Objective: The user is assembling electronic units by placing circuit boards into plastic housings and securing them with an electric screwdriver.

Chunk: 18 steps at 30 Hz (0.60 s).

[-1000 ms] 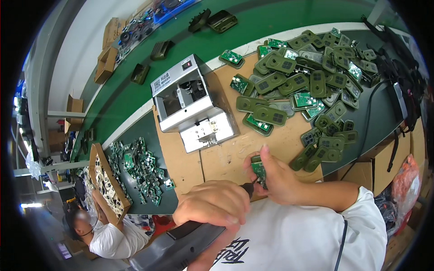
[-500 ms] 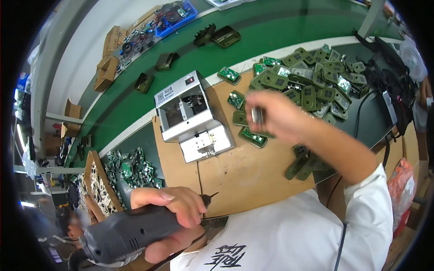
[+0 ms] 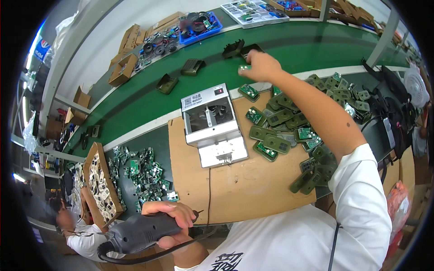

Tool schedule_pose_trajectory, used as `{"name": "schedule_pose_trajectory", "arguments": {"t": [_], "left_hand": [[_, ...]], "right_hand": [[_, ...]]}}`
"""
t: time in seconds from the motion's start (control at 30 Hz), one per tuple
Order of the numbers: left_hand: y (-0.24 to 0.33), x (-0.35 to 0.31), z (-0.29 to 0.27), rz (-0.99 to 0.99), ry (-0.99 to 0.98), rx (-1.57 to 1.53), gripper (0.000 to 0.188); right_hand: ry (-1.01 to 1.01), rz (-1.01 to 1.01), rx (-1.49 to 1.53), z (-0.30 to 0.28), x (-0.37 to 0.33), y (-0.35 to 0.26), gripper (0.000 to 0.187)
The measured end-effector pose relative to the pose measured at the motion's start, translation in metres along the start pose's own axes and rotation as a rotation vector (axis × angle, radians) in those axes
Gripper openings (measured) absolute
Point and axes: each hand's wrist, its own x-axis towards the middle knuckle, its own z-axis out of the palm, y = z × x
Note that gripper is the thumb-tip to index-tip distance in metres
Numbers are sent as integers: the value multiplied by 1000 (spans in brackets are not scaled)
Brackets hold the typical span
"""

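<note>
My left hand (image 3: 174, 221), low in the picture, is wrapped round a black electric screwdriver (image 3: 142, 231); its thin bit points right, past the cardboard's near edge. My right hand (image 3: 261, 67) reaches over the green belt, fingers closed at the edge of a small green circuit board (image 3: 244, 67). Just beyond it lies a dark olive plastic shell (image 3: 254, 47), partly hidden by the hand. A silver box-shaped machine (image 3: 212, 122), resembling a screw feeder, stands between the hands. Olive covers (image 3: 276, 143), some with green boards in them, are heaped beneath and beside my right forearm.
Loose circuit boards (image 3: 147, 174) lie left of the cardboard sheet (image 3: 253, 189), near a carton of small pale parts (image 3: 101, 185). More olive shells (image 3: 193, 67) rest on the green belt (image 3: 149, 101). A black bag (image 3: 393, 97) is at right. Another person (image 3: 88, 235) sits lower left.
My right hand has moved from the covers up and away to the far belt. My left hand still holds the screwdriver, a little lower. The whole view has shifted, showing more of the far shelf.
</note>
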Motion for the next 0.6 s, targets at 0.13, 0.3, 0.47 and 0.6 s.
{"name": "schedule_pose_trajectory", "arguments": {"t": [0.13,0.3,0.47,0.6], "left_hand": [[3,-3,-5,-32,69,29,70],[-1,-2,-3,-37,23,-25,69],[-3,-4,-10,-26,29,-24,70],[-1,-2,-9,-35,49,-25,70]], "right_hand": [[-325,-94,-305,14,-15,-19,76],[10,-170,49,23,2,-10,71],[-236,-297,-110,6,2,-27,66],[-745,-331,-468,6,-33,-37,58]]}}
